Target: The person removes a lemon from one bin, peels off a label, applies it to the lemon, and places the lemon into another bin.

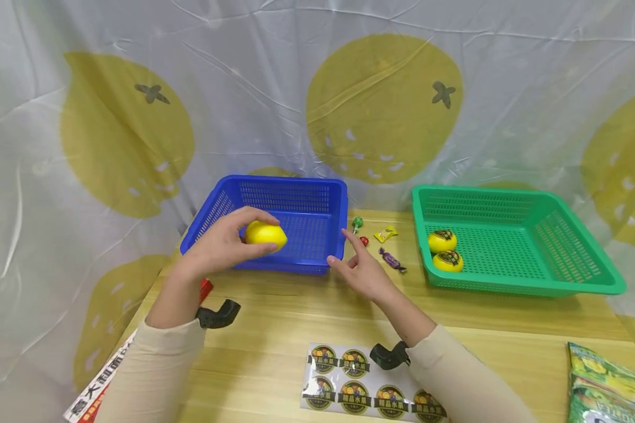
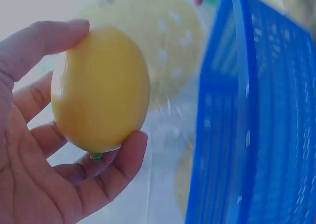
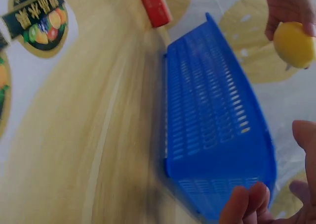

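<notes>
My left hand (image 1: 224, 241) grips a yellow lemon (image 1: 265, 235) between thumb and fingers, over the left part of a blue plastic basket (image 1: 317, 265). A small green stem end shows on the lemon (image 2: 101, 90) in the left wrist view. At the basket's right rim is my right hand (image 1: 364, 271), with its index finger and thumb spread and nothing held. Whether those fingertips touch the rim, I cannot tell. No lemon shows on the part of the blue basket's floor that I can see.
Wrapped candies, among them a purple one (image 1: 391, 259) and a yellow one (image 1: 385, 234), lie between the baskets. The green basket (image 1: 508, 285) holds two yellow lemons (image 1: 447, 261) with dark labels. A sticker sheet (image 1: 365, 382) lies in front; a green packet (image 1: 605, 382) sits at right.
</notes>
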Available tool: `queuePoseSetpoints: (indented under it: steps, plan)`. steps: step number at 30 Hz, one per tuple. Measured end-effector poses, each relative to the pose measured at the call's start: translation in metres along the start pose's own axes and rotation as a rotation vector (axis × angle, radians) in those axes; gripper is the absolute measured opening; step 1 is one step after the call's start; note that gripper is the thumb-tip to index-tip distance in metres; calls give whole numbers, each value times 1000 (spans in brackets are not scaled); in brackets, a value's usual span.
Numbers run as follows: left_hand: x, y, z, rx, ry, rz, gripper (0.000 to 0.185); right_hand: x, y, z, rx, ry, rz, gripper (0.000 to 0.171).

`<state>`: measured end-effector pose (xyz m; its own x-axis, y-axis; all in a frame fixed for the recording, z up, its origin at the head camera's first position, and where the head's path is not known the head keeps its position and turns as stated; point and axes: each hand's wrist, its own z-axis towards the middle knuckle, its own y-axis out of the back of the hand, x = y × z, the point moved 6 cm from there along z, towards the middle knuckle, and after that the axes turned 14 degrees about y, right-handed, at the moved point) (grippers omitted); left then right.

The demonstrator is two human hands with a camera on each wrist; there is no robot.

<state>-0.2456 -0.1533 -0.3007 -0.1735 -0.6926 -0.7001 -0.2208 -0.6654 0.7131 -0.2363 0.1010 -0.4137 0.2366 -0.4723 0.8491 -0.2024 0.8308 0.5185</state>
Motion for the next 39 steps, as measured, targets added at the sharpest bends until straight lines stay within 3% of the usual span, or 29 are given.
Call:
queuePoseSetpoints:
  steps: [5,9,14,18,23,27,31,34,37,39]
  plan:
    - [-10,-42,-26,136,-66,-62,39,-1,9,-43,55,2,3,76]
    - [-8,-88,-33,234,-84,-29,40,-8,19,-85,89,-22,10,72]
    - [-1,-151,-26,320,-40,-26,52,-16,26,-130,147,-27,-3,63]
    - [-5,-186,-7,348,-32,-64,53,-17,20,-145,227,8,-6,54]
    - [-19,-210,24,399,-107,-71,60,-18,6,-138,274,71,-60,45]
    - [-21,-223,41,508,-132,-97,67,-21,-8,-128,311,115,-118,43]
    - [-16,-233,42,648,-106,-213,64,-29,-19,-127,361,128,-189,48]
    - [-13,-236,40,714,-98,-280,66,-35,-24,-129,383,126,-229,47]
    - [-13,-237,36,714,-112,-270,69,-36,-26,-130,376,135,-252,43]
    - [-12,-233,33,662,-131,-212,71,-36,-26,-131,370,141,-258,40]
